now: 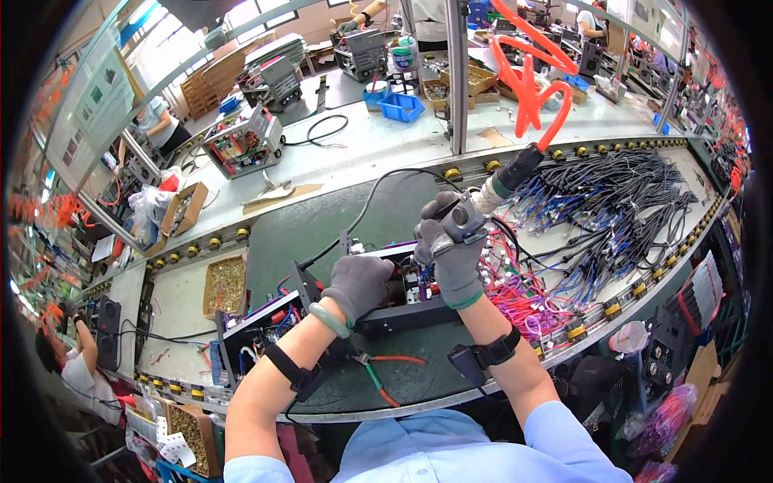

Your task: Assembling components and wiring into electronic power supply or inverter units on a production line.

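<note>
In front of me lies an open electronic device chassis [407,314] with a black panel, circuit boards and wires inside. My left hand [358,286], gloved in grey, is curled over its left part; the fingertips point into the chassis, and what they hold is hidden. Gripped in my gloved right hand [455,270] is an air screwdriver [467,219], tilted over the chassis's right side, with its tip out of sight. A coiled orange-red air hose [527,97] runs up from it. Red-and-green-handled pliers [378,370] lie on the green mat [298,217] near my left forearm.
Bundled black cables [612,201] and pink and red wires [515,298] fill the right side. A box of screws [225,286] and another chassis [258,330] are at left. Roller rails [491,167] edge the line. Beyond stand a metal post [457,80] and blue bins [401,106].
</note>
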Demonstrator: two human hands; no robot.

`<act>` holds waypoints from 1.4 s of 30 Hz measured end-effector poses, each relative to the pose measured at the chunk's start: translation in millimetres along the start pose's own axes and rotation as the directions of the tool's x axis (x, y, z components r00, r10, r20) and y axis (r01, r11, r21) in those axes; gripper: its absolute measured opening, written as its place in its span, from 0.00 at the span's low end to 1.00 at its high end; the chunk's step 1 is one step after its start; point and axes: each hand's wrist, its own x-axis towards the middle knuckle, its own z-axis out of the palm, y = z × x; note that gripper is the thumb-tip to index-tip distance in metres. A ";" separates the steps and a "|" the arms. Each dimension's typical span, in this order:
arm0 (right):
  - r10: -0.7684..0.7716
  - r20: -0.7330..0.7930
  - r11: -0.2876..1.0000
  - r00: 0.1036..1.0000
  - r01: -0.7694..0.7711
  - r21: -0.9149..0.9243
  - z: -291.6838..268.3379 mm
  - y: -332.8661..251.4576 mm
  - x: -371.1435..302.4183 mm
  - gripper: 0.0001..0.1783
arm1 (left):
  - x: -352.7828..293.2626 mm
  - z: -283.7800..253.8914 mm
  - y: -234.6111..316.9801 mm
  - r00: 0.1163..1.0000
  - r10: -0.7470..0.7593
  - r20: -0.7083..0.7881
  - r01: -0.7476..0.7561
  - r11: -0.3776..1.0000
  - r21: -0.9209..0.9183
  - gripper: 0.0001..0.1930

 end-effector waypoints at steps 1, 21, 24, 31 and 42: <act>-0.032 0.011 0.999 0.999 0.032 -0.003 0.5 1.0 0.1 0.24 | -0.4 -0.2 -0.4 1.000 0.007 -0.003 -0.007 1.000 -0.003 0.09; -0.078 0.037 0.997 0.996 0.079 -0.017 2.8 0.7 0.4 0.24 | -0.5 -6.3 -2.8 0.999 0.043 -0.007 -0.044 0.995 -0.091 0.16; -0.038 0.057 0.999 0.998 0.039 -0.024 4.5 4.2 -1.0 0.24 | -1.5 -6.5 -2.4 0.999 0.039 -0.012 -0.039 0.995 -0.091 0.16; -0.150 0.170 0.982 0.974 0.167 -0.090 11.2 4.7 -1.2 0.22 | 0.1 -4.7 -2.4 0.999 0.041 0.025 -0.039 0.996 -0.079 0.17; -0.095 0.045 0.994 0.994 0.092 0.061 -1.5 0.6 1.7 0.25 | 0.9 -8.2 1.9 0.999 0.036 -0.004 -0.036 0.998 -0.057 0.19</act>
